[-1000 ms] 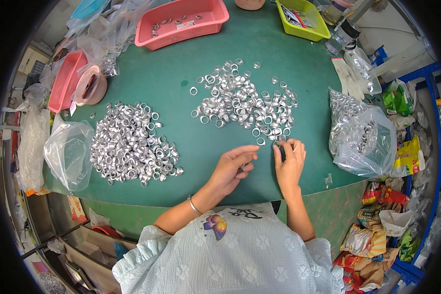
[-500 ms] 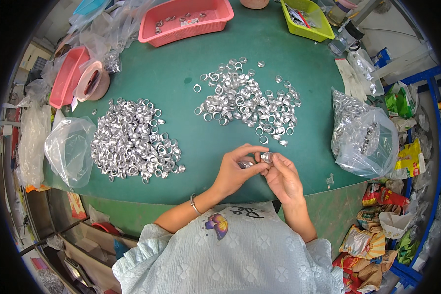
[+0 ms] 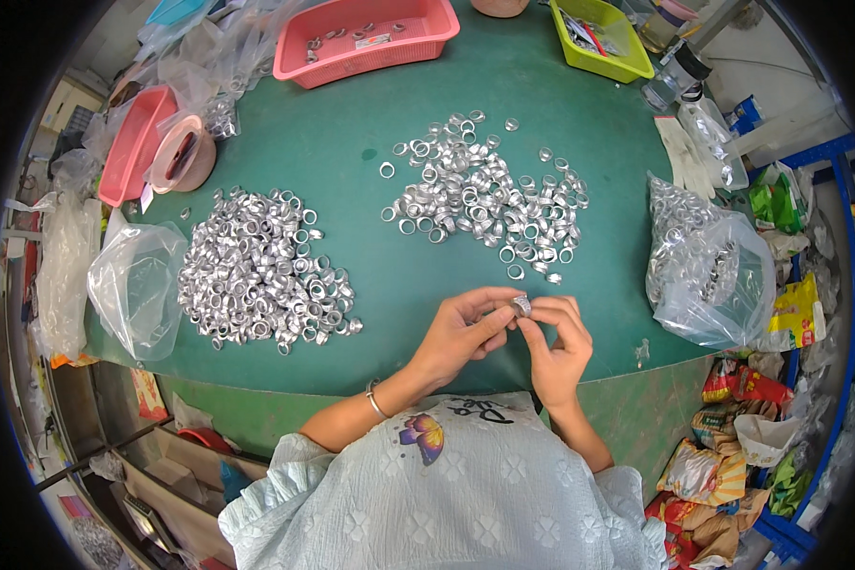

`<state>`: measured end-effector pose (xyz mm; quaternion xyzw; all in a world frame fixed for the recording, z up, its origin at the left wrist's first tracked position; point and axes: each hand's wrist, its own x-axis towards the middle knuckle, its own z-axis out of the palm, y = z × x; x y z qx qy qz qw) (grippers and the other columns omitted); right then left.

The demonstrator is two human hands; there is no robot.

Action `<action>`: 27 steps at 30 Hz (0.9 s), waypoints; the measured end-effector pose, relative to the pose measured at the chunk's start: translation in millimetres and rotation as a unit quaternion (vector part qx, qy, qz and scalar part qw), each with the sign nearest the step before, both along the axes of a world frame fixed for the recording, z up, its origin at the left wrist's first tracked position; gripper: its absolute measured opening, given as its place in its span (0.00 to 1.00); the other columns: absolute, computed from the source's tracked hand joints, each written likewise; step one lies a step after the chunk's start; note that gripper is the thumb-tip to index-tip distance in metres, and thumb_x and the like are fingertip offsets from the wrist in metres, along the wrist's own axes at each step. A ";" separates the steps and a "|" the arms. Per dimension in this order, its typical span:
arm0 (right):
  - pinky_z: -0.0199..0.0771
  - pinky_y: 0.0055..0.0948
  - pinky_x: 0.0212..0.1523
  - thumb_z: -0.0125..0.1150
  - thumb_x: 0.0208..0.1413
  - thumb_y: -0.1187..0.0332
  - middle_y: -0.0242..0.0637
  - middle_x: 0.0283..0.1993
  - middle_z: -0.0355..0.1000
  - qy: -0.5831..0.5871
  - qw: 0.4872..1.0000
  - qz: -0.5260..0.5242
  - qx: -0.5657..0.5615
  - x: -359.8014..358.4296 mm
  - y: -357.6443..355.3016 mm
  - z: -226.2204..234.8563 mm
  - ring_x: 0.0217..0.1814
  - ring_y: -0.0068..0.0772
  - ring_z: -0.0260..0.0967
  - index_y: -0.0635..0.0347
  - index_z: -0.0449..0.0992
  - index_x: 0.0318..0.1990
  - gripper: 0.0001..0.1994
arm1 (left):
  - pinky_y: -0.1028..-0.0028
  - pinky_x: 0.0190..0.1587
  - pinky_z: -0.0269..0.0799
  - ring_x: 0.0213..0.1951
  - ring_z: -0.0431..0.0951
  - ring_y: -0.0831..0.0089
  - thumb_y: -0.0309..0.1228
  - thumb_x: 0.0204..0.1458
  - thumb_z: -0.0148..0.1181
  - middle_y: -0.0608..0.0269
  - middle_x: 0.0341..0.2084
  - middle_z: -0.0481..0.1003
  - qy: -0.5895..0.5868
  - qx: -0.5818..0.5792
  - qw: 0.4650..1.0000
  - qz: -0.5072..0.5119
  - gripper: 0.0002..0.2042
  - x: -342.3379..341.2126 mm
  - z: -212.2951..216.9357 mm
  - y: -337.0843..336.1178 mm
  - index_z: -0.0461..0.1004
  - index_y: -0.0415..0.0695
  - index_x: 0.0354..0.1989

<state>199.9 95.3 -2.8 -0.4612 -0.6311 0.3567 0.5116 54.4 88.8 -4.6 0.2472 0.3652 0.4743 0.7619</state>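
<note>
**One ring in hand, two heaps on the bench**

Held up between both hands, just above the near edge of the green bench (image 3: 370, 114): a single small silver ring (image 3: 522, 305). Pinched at its left by the fingers of the left hand (image 3: 461, 332), thumb and forefinger closed on it; met from the right by the right hand (image 3: 556, 347), fingertips likewise pressed against the same ring. No other piece visible in either hand.

Spread beyond the hands, toward the middle of the bench: a loose, thin scatter of rings (image 3: 480, 195), many lying singly with green showing between them. Well to the left: a denser, thicker heap of rings (image 3: 266, 271), packed close and touching an open clear bag (image 3: 133, 285) at its left side. At the right edge: a clear plastic bag (image 3: 708, 261) bulging with more rings, apparently not yet emptied.

Judged from the layout: probably somewhere in the middle of the work. A large share already gathered in the dense left heap, if that is the finished side; the scatter ahead and the full bag at right likely left to go through. Which heap is the handled one cannot be told for certain.

Farther back: a pink basket (image 3: 370, 38) holding a few pieces, and a yellow-green tray (image 3: 603, 38).
</note>
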 end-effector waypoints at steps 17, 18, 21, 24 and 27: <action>0.58 0.36 0.41 0.63 0.41 0.71 0.38 0.44 0.64 -0.404 0.911 -0.042 0.072 -4.5 38.4 -35.3 0.43 0.42 0.59 0.60 0.74 0.38 0.13 | 0.88 0.17 0.47 0.19 0.57 0.82 0.38 0.55 0.52 0.62 0.34 0.68 -0.137 0.059 0.987 -0.063 0.18 -13.9 -7.0 2.2 0.67 0.39 0.50; 0.57 0.36 0.41 0.63 0.42 0.71 0.38 0.44 0.63 -0.412 0.908 -0.039 0.060 -5.8 38.8 -38.7 0.44 0.43 0.58 0.59 0.74 0.38 0.13 | 0.88 0.16 0.47 0.19 0.57 0.82 0.38 0.56 0.51 0.62 0.34 0.68 -0.138 0.063 0.986 -0.068 0.18 -15.5 -5.8 2.3 0.66 0.39 0.50; 0.58 0.34 0.40 0.62 0.43 0.72 0.36 0.40 0.65 -0.390 0.917 -0.032 0.074 -1.3 39.2 -41.6 0.42 0.38 0.59 0.60 0.72 0.37 0.11 | 0.87 0.15 0.46 0.19 0.58 0.82 0.37 0.57 0.50 0.61 0.33 0.67 -0.142 0.043 0.987 -0.067 0.16 -16.8 -0.1 4.0 0.67 0.39 0.47; 0.59 0.29 0.37 0.61 0.46 0.71 0.34 0.37 0.66 -0.183 0.982 -0.037 -0.041 4.3 34.6 -41.6 0.40 0.31 0.60 0.60 0.71 0.38 0.11 | 0.87 0.14 0.46 0.18 0.58 0.83 0.35 0.57 0.48 0.59 0.33 0.67 -0.168 -0.022 0.985 -0.045 0.11 -17.4 -1.0 6.4 0.67 0.39 0.42; 0.62 0.22 0.36 0.56 0.53 0.72 0.34 0.40 0.67 0.307 0.912 0.040 -0.270 14.2 27.6 -34.3 0.38 0.23 0.61 0.64 0.68 0.43 0.11 | 0.86 0.13 0.46 0.16 0.58 0.83 0.33 0.56 0.48 0.59 0.30 0.67 -0.177 -0.059 0.982 0.013 0.08 -15.1 -7.3 4.9 0.66 0.40 0.35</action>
